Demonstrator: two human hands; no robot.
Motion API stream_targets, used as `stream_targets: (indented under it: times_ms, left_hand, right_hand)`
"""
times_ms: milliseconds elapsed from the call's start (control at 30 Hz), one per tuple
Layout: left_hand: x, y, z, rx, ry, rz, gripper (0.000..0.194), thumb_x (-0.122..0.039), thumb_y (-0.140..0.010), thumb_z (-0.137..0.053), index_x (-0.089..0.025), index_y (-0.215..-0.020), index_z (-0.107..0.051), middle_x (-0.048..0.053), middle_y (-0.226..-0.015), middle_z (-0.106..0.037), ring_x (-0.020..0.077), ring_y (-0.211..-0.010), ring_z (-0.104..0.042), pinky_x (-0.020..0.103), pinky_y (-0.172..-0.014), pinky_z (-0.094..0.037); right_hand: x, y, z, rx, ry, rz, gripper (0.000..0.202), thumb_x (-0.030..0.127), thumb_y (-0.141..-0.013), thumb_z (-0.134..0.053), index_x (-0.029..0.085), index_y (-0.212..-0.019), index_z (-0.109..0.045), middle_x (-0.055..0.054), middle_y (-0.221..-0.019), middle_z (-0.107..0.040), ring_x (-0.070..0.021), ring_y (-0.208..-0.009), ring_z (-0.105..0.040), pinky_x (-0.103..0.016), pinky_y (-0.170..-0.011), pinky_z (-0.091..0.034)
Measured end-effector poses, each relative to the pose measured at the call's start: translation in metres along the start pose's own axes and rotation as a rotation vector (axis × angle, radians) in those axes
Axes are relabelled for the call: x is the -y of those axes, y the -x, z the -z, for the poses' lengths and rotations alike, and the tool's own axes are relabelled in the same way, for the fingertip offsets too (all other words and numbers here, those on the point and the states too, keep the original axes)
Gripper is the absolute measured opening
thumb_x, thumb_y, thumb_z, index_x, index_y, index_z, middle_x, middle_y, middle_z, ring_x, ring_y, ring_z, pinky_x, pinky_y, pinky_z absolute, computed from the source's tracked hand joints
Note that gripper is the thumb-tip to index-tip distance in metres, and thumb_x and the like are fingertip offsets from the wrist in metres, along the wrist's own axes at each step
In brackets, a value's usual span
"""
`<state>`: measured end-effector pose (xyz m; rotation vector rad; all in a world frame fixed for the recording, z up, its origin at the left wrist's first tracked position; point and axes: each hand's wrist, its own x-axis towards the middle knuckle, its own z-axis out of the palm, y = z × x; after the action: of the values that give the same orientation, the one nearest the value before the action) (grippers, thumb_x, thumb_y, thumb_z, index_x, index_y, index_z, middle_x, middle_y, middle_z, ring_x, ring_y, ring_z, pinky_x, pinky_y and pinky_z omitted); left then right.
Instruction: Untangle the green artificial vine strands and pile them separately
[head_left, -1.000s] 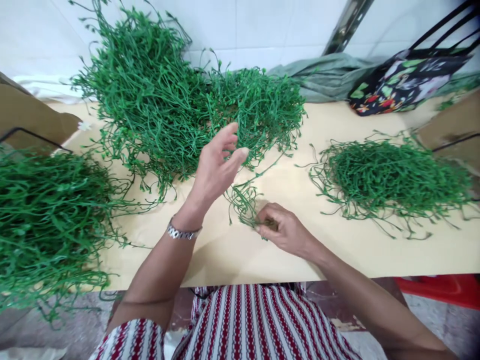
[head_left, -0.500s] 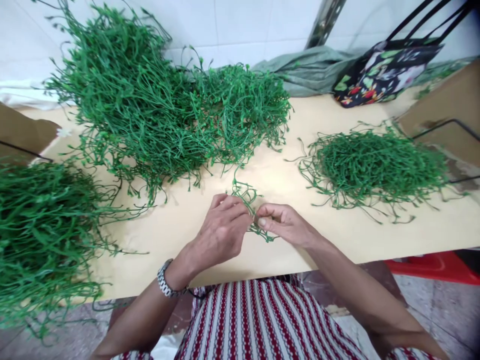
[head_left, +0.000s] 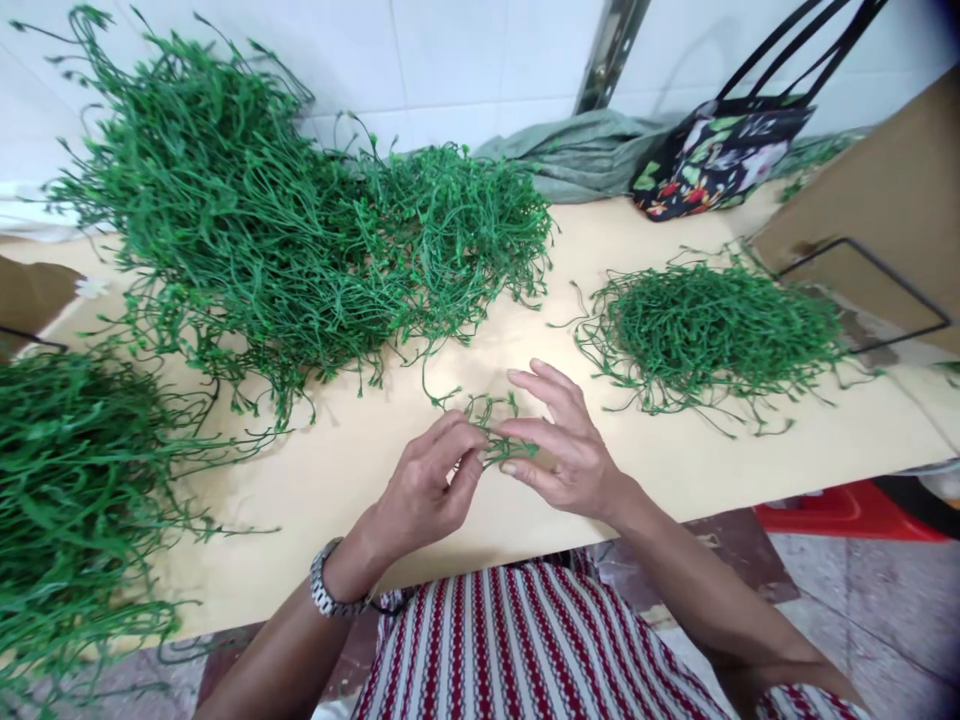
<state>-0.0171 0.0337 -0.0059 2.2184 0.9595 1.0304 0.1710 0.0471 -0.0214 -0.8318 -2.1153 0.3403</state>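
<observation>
Head view: your left hand [head_left: 435, 480], with metal watch [head_left: 330, 580] at wrist, has grip pinched on small green sprig [head_left: 502, 450], above middle of tabletop [head_left: 360, 470]. Your right hand [head_left: 566, 445] has grip released, fingers spread around sprig; contact cannot be told. Large green heap [head_left: 247, 220] blocks space beyond hands; left heap [head_left: 67, 500] and right heap [head_left: 720, 330] limit sides. Behind: flowered bag [head_left: 712, 160], grey-green cloth [head_left: 585, 155]. Cardboard [head_left: 877, 210] stands beside right heap.
</observation>
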Motion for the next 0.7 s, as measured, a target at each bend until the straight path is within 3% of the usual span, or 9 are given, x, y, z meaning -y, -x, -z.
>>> stream_targets:
  times_ms: [133,267,467,700]
  left_hand:
    - [-0.0009,-0.0017,-0.0011,0.0,0.055,0.064,0.014,-0.006,-0.081,-0.044,-0.017,-0.085,-0.052,0.002,-0.068,-0.05,0.0128,-0.064,-0.045,0.025,-0.056,-0.039]
    - [-0.0006,-0.0039,-0.0032,0.002,0.102,0.062,0.012,-0.009,-0.08,-0.049,-0.016,-0.087,-0.056,0.001,-0.066,-0.054,0.0115,-0.061,-0.048,0.023,-0.056,-0.04]
    - [-0.0022,-0.0065,-0.0049,-0.005,0.035,0.094,0.012,-0.008,-0.079,-0.049,-0.014,-0.076,-0.058,0.003,-0.068,-0.055,0.013,-0.066,-0.05,0.025,-0.059,-0.041]
    - [-0.003,-0.0056,-0.0071,-0.026,0.163,0.205,0.013,-0.009,-0.079,-0.049,-0.015,-0.071,-0.057,0.002,-0.065,-0.051,0.012,-0.062,-0.048,0.024,-0.055,-0.038]
  right_hand:
    - [-0.0013,-0.0005,0.0015,-0.031,-0.04,-0.001,0.016,0.027,-0.078,-0.06,0.019,-0.093,-0.061,-0.011,-0.118,-0.053,-0.0259,-0.119,-0.042,-0.048,-0.096,-0.038]
    - [-0.0019,-0.0045,0.0041,-0.025,-0.171,0.008,0.014,0.022,-0.079,-0.059,0.017,-0.092,-0.061,-0.009,-0.098,-0.062,-0.0204,-0.098,-0.054,-0.041,-0.085,-0.046]
    - [-0.0022,-0.0065,0.0007,0.018,-0.222,-0.03,0.013,0.02,-0.079,-0.059,0.017,-0.091,-0.061,-0.008,-0.091,-0.062,-0.0196,-0.09,-0.055,-0.04,-0.08,-0.046]
    - [-0.0025,-0.0036,-0.0037,0.014,-0.366,-0.108,0.013,0.019,-0.079,-0.059,0.019,-0.092,-0.06,-0.006,-0.087,-0.06,-0.0172,-0.088,-0.054,-0.036,-0.078,-0.046]
